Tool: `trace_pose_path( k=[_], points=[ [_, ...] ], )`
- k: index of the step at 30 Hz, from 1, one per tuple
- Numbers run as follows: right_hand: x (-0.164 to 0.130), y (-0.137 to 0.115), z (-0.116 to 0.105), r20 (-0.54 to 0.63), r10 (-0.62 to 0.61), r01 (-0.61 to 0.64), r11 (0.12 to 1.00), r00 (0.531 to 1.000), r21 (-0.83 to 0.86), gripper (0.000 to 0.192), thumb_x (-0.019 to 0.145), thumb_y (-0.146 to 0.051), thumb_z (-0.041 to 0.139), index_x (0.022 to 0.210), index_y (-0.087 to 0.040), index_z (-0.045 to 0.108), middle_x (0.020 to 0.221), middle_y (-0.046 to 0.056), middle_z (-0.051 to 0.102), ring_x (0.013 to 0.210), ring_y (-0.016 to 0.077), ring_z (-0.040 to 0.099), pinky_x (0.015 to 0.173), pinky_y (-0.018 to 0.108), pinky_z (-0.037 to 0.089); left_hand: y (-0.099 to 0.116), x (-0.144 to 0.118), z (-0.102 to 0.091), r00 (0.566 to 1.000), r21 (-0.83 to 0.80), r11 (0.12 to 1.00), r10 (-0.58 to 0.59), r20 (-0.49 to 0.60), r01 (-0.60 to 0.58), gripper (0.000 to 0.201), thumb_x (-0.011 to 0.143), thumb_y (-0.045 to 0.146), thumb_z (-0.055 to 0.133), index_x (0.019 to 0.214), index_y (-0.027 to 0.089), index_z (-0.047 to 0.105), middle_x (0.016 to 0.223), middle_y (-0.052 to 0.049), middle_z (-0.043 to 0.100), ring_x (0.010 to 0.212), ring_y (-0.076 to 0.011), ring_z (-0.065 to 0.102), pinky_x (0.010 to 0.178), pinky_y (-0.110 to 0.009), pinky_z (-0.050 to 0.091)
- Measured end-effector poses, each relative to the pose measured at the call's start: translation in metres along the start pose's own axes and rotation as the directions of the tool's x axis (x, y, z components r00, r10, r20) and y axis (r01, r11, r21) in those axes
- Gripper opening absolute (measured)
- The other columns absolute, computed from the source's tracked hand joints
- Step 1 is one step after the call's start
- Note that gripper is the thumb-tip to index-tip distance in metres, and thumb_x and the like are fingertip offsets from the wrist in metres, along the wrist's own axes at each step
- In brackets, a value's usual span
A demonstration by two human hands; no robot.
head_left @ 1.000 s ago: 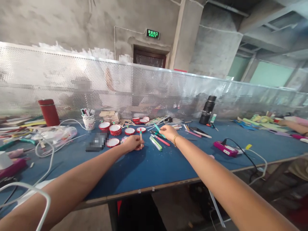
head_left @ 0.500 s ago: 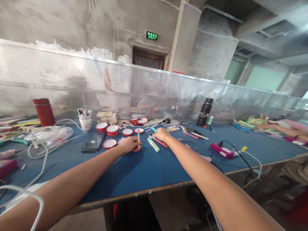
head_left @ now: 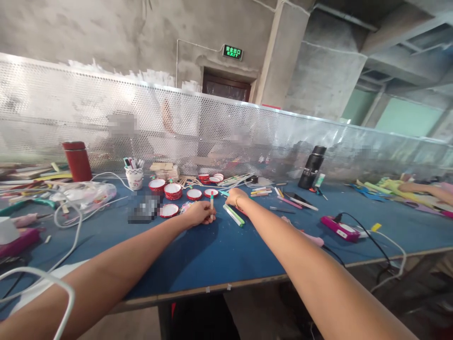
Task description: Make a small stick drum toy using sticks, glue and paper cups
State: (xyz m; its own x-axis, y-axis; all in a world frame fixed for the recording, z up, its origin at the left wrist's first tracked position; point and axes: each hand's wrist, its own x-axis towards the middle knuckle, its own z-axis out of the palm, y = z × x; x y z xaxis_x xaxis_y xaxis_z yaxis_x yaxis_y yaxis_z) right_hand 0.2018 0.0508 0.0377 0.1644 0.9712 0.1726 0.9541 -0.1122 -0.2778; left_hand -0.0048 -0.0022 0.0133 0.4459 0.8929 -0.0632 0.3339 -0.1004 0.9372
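My left hand (head_left: 202, 214) is closed around a flat wooden craft stick (head_left: 212, 208), holding it upright just above the table. The stick's top end is teal. To its right, my right hand (head_left: 236, 197) has its fingers closed on what looks like a teal marker (head_left: 224, 192), mostly hidden by the fingers. Light green markers (head_left: 234, 216) lie on the table just below the right hand. Round red-rimmed tins with white insides, among them one tin (head_left: 194, 194), stand behind and left of my left hand.
A dark blurred object (head_left: 145, 208) lies left of the tins. Behind are a cup of pens (head_left: 134, 178), a red flask (head_left: 77, 163) and a black bottle (head_left: 312, 167). A magenta box (head_left: 340, 229) with cables sits right. Another person's arm (head_left: 426, 190) reaches in at far right.
The view has turned slightly left. My right hand has moved closer to the left hand and the stick, and a red pen near its wrist is now mostly covered. The left hand keeps its grip.
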Motion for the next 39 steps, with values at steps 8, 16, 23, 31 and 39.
trace_pose_path(
  k=[8,16,23,31,39],
  points=[
    [-0.02,0.023,-0.013,-0.047,-0.025,0.032,0.987,0.999,0.155,0.007,0.071,-0.022,0.073,0.072,-0.021,0.066,0.07,0.002,0.071,0.068,0.0172,0.064,0.059,0.025,0.038,0.002,0.001,-0.001,1.0,0.023,1.0,0.02,-0.002,-0.02,0.019,0.08,0.03,0.079,0.075,0.02,0.064,0.07,0.0,0.073,0.061,-0.0141,0.066,0.058,-0.022,0.051],
    [-0.043,0.034,-0.007,-0.022,-0.03,0.032,0.994,0.999,0.102,0.006,0.08,-0.025,0.074,0.084,-0.022,0.07,0.089,0.0,0.075,0.079,0.0145,0.065,0.061,0.022,0.034,-0.002,0.005,-0.004,1.0,0.042,0.999,0.023,0.018,-0.024,0.016,0.083,0.03,0.075,0.08,0.019,0.064,0.073,0.0,0.074,0.063,-0.0125,0.067,0.06,-0.021,0.051],
    [-0.055,0.033,-0.019,0.028,0.014,-0.014,1.0,1.0,-0.002,0.022,0.088,-0.042,0.072,0.097,-0.023,0.073,0.108,0.005,0.079,0.095,0.0197,0.07,0.066,0.024,0.037,-0.003,0.006,-0.005,0.999,0.055,0.998,0.04,0.025,-0.041,0.02,0.082,0.034,0.077,0.082,0.019,0.065,0.074,-0.001,0.074,0.062,-0.0126,0.066,0.06,-0.022,0.052],
    [-0.085,0.053,-0.023,0.038,-0.049,0.051,0.997,0.998,-0.055,0.033,0.106,-0.027,0.04,0.109,-0.016,0.071,0.116,0.013,0.076,0.099,0.0202,0.068,0.07,0.025,0.036,0.001,0.001,-0.003,0.999,0.054,0.998,0.014,0.032,-0.016,0.02,0.081,0.033,0.08,0.08,0.019,0.065,0.073,0.0,0.073,0.063,-0.012,0.067,0.061,-0.021,0.051],
    [-0.121,0.061,-0.034,-0.092,-0.158,0.149,0.984,0.983,-0.093,0.022,0.1,-0.025,0.059,0.11,-0.022,0.078,0.113,0.007,0.076,0.106,0.0191,0.068,0.081,0.023,0.04,0.007,-0.005,-0.001,1.0,0.038,0.999,0.005,0.014,-0.006,0.012,0.083,0.027,0.075,0.079,0.019,0.066,0.073,0.0,0.073,0.062,-0.0117,0.066,0.061,-0.021,0.051]
  ],
)
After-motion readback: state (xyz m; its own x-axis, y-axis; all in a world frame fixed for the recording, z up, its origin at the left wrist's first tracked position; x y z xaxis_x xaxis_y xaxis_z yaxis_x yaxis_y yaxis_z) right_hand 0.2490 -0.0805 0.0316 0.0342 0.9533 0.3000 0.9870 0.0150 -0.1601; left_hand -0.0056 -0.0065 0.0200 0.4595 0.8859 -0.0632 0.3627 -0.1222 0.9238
